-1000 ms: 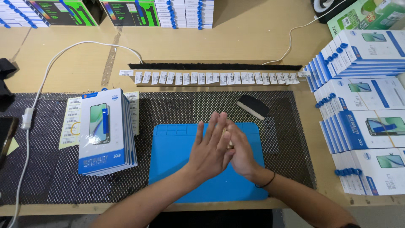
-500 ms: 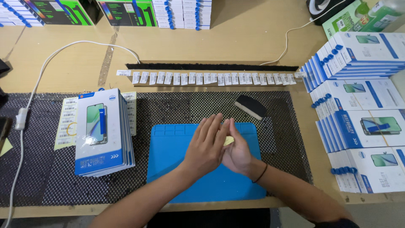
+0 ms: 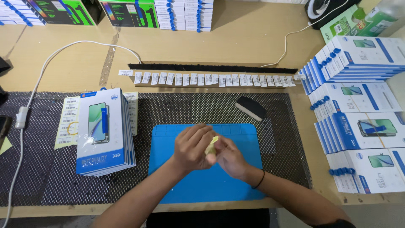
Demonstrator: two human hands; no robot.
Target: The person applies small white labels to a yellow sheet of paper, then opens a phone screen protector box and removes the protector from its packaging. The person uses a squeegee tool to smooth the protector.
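Our left hand [image 3: 192, 147] and right hand [image 3: 230, 157] pinch a small yellow piece [image 3: 211, 145] over the blue mat [image 3: 168, 177]. A stack of white-and-blue boxes [image 3: 103, 131] sits left; a row of white labels [image 3: 211, 79] lies beyond.

My left hand [image 3: 192, 147] and right hand [image 3: 230, 157] meet over the blue mat [image 3: 202, 185], pinching a small yellow scrap [image 3: 211, 145] between them. A stack of white and blue boxes [image 3: 103, 133] lies to my left on the black mesh [image 3: 38, 177]; a black eraser block [image 3: 250, 108] sits beyond the mat.

boxes stack [image 3: 103, 131] | black block [image 3: 250, 108] | label strip [image 3: 211, 79]
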